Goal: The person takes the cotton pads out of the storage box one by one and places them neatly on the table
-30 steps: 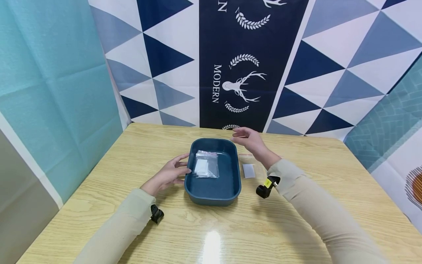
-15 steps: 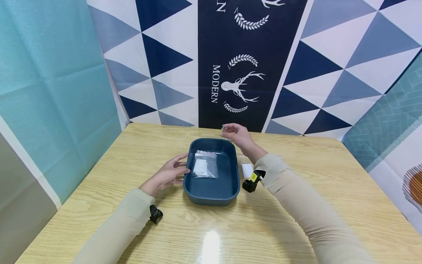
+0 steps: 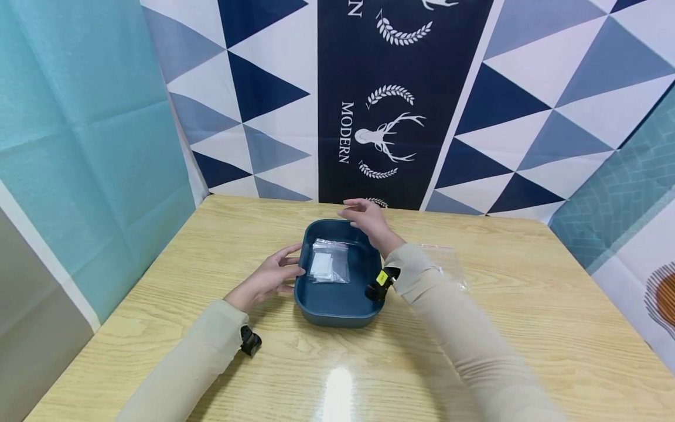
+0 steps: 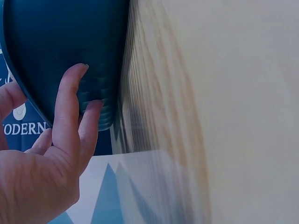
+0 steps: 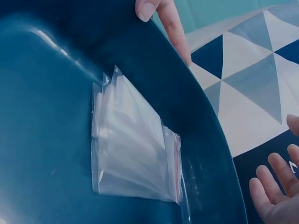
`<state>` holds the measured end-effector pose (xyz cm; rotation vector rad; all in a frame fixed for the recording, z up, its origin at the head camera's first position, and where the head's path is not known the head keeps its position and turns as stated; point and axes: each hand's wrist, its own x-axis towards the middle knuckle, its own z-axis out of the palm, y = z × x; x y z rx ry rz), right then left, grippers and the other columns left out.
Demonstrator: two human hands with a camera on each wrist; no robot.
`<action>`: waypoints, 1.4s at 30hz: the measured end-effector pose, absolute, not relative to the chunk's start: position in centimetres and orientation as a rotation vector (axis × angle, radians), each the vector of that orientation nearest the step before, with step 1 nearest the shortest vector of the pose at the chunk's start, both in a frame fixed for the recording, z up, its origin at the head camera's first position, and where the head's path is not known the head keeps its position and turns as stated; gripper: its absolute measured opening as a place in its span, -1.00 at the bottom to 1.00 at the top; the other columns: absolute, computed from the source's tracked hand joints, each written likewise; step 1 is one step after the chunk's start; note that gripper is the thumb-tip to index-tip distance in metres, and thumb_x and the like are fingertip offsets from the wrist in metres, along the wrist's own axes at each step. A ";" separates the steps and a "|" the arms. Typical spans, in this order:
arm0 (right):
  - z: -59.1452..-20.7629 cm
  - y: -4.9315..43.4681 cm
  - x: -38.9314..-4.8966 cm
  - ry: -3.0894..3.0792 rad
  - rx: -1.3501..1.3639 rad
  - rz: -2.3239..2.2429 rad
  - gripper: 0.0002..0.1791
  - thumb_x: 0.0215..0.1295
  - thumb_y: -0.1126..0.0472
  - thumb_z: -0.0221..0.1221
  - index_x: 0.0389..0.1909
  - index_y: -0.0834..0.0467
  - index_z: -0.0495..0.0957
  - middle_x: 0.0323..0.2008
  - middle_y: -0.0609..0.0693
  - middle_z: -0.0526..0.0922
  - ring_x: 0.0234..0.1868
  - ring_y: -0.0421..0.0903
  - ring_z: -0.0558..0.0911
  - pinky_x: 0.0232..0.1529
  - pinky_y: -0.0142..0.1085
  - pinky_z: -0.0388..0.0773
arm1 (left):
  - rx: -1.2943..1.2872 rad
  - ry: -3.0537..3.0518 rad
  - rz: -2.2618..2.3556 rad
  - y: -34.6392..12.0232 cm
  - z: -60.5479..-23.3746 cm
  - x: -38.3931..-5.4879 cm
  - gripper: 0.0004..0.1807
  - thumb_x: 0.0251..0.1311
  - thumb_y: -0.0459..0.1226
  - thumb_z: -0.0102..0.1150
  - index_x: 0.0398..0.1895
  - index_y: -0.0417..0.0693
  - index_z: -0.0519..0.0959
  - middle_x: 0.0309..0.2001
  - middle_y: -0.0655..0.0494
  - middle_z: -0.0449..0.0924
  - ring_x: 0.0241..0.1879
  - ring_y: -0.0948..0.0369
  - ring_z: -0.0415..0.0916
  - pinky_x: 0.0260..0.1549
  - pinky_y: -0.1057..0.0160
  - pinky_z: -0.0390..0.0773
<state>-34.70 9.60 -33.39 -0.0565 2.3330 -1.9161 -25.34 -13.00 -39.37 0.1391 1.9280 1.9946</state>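
Head view: left hand (image 3: 268, 277) pinches the box (image 3: 337, 320), right hand (image 3: 370, 224) hangs empty, its sleeve (image 3: 464, 331) could drag the outside bag (image 3: 447, 262).

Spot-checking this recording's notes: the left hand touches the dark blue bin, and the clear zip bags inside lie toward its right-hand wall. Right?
Not quite: the head view shows the clear zip bags toward the left-hand wall of the dark blue bin. The left hand does touch it.

Glare whitens part of the bright table (image 3: 285, 369) in the head view; wrist views are dimmer.
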 end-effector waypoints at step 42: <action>-37.5 7.2 -34.4 2.431 -0.524 -1.054 -0.36 0.05 0.15 0.36 0.20 0.15 0.42 0.13 0.11 0.46 0.17 0.03 0.39 0.15 -0.10 0.35 | 0.112 1.940 1.999 -13.1 -39.6 -25.5 -0.30 0.23 -0.44 0.04 0.42 0.10 0.11 0.29 -0.22 0.19 0.10 -0.11 0.40 -0.19 -0.02 0.56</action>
